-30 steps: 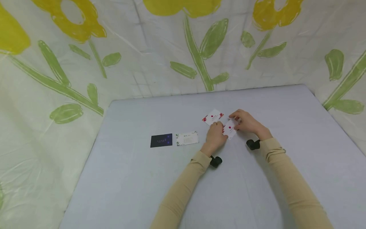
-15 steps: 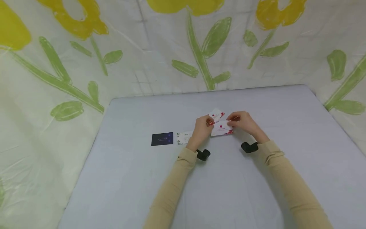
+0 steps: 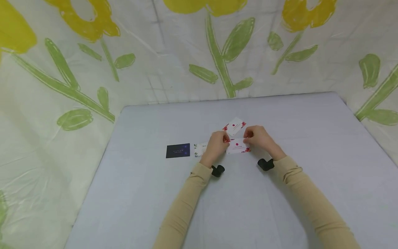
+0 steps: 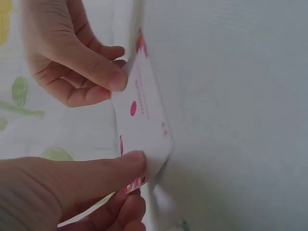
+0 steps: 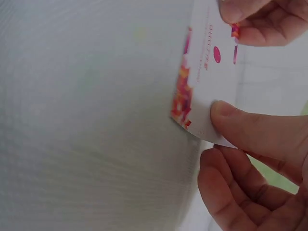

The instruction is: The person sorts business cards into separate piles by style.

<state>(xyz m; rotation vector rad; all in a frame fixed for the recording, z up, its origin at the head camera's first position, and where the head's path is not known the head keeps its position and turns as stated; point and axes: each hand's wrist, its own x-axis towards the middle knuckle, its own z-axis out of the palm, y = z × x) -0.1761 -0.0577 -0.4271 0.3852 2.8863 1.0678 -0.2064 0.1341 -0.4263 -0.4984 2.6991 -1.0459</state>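
Observation:
Both hands hold one white card with red flowers and a red dot [image 3: 238, 146] just above the table [image 3: 248, 207]. My left hand [image 3: 218, 142] pinches its left end and my right hand [image 3: 256, 136] pinches its right end. The left wrist view shows the card [image 4: 142, 120] between my left thumb below and my right hand [image 4: 72, 62] above. In the right wrist view, my right thumb [image 5: 250, 127] presses on the card [image 5: 204, 86], and my left hand [image 5: 262, 19] holds the far end. A second red-flowered card [image 3: 234, 126] lies flat just behind the hands.
A dark blue card [image 3: 177, 150] lies to the left. Beside it a white card with green leaves [image 3: 200, 149] is partly hidden by my left hand. A flower-printed plastic sheet [image 3: 93, 69] walls the table at the back and sides.
The hands turned the held card level and moved it a little left and toward me. My left hand shifted left and now covers part of the green-leaf card.

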